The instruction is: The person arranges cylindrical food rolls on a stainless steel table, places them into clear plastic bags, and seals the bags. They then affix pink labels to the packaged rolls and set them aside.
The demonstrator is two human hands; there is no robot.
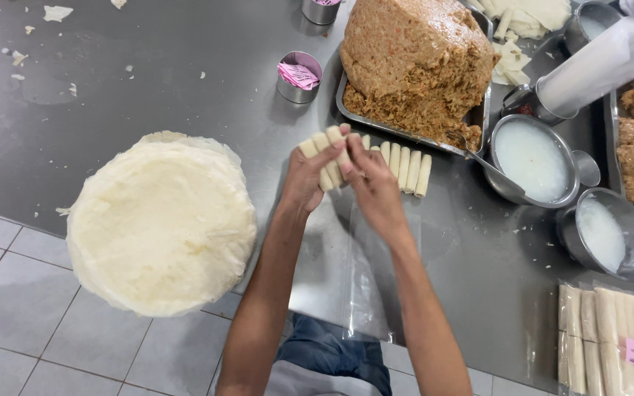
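While both hands, left hand [304, 180] and right hand [370, 183], grip a few rolls [326, 152], more loose rolls [407, 167] wait on the tabletop [148, 95]; the clear bag [376, 286] lies unfilled, sealed packs [614, 337] done.

Pale cream rolls [329, 155], creamy white stack of wrappers [161, 224], speckled orange-brown filling [416, 55], grey steel counter [148, 95], white liquid in bowl [533, 160], pink slips [299, 75].
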